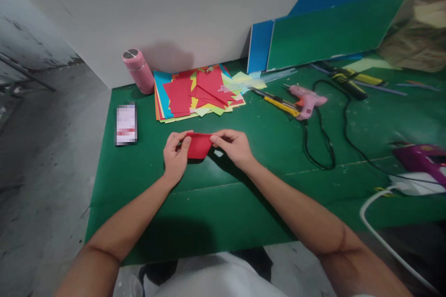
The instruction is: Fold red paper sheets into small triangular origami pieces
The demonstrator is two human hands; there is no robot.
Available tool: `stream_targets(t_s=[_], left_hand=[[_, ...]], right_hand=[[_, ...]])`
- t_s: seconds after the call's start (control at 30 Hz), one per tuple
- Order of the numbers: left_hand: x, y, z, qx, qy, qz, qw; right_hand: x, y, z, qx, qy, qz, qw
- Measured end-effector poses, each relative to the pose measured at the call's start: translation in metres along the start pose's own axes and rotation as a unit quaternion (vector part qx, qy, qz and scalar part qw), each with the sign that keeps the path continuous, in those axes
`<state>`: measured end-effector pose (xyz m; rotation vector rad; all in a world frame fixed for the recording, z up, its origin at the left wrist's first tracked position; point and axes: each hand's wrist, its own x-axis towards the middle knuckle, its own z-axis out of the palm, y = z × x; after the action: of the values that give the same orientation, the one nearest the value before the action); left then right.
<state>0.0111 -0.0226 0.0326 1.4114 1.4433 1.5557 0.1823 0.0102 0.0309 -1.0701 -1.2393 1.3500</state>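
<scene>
A small piece of red paper is stretched between my hands, a little above the green table. My left hand pinches its left side, thumb in front and fingers behind. At the upper right corner, my right hand grips it between thumb and fingers. The top edge looks folded, though I cannot tell how. A small pale paper scrap lies on the table just right of the red paper. Behind my hands rests a stack of coloured paper with red cut pieces on top.
A pink thermos stands at the back left, with a blurred-out phone in front. Rightward lie a yellow utility knife, clear glue sticks, a pink glue gun with its cord, pliers and a white power strip.
</scene>
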Motion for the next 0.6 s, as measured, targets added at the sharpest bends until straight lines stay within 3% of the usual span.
stream_targets(t_s=[0.43, 0.6], left_hand=[[0.001, -0.003, -0.001, -0.058, -0.003, -0.005, 0.998], [0.0, -0.009, 0.001, -0.131, -0.007, -0.058, 0.99]], right_hand=[[-0.004, -0.003, 0.003, -0.019, -0.003, -0.012, 1.0], [-0.003, -0.002, 0.004, -0.016, -0.018, -0.014, 1.0]])
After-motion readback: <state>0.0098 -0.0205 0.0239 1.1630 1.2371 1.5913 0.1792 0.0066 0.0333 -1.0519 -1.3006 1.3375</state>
